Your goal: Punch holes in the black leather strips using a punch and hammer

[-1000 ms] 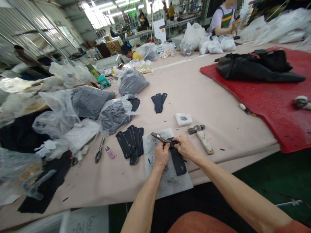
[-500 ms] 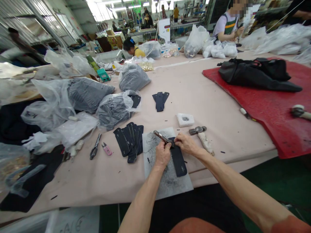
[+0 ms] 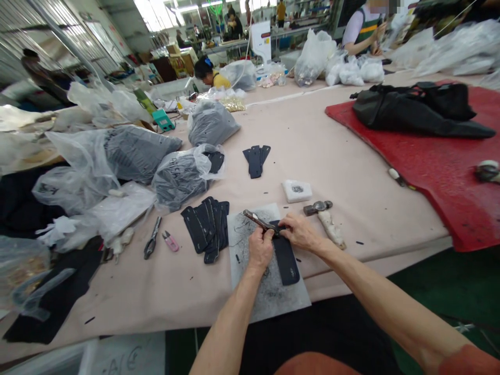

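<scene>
My left hand (image 3: 261,247) is closed around a metal punch (image 3: 254,216), a dark rod tilted over the work, its far end pointing up and left. The punch's lower end lies close to the top end of a dark, rounded strip (image 3: 287,263). On that top end my right hand (image 3: 297,230) rests with fingers and thumb pinched at the strip's edge; the fingers partly hide the contact. Beneath the strip lies a grey, marked board (image 3: 250,297). A hammer (image 3: 328,224) lies just right of my right hand, beside a white block (image 3: 297,191).
Left of the board are a fanned pile of dark strips (image 3: 207,229), pink thread snips (image 3: 171,241) and another dark metal tool (image 3: 152,238). Further off lie three strips (image 3: 255,161) and filled plastic bags (image 3: 182,179). A red mat (image 3: 449,208) carries a black bag (image 3: 410,112). Co-workers sit beyond.
The view has shifted slightly. Both hands keep nearly the same place on the punch and the strip, with the punch's lower end still near the strip's top.
</scene>
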### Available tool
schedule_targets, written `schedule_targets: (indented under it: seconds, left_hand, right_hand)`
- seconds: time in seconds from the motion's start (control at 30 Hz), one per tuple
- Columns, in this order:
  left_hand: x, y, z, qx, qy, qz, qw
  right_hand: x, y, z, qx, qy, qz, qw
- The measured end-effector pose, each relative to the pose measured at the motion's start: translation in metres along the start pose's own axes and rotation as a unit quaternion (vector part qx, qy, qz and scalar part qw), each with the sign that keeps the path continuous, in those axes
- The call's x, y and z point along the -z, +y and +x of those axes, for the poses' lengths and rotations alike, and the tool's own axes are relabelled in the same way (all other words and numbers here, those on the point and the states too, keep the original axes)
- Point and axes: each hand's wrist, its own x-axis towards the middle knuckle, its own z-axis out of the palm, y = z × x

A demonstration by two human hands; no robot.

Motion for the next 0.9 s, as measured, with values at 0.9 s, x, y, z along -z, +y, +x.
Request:
schedule_targets:
  seconds: [0.9]
  left_hand:
    - [-0.004, -0.008, 0.003, -0.013, 0.007, 0.024, 1.000]
  right_hand:
    - [-0.015, -0.005, -0.085, -0.217, 0.130, -0.163, 0.954]
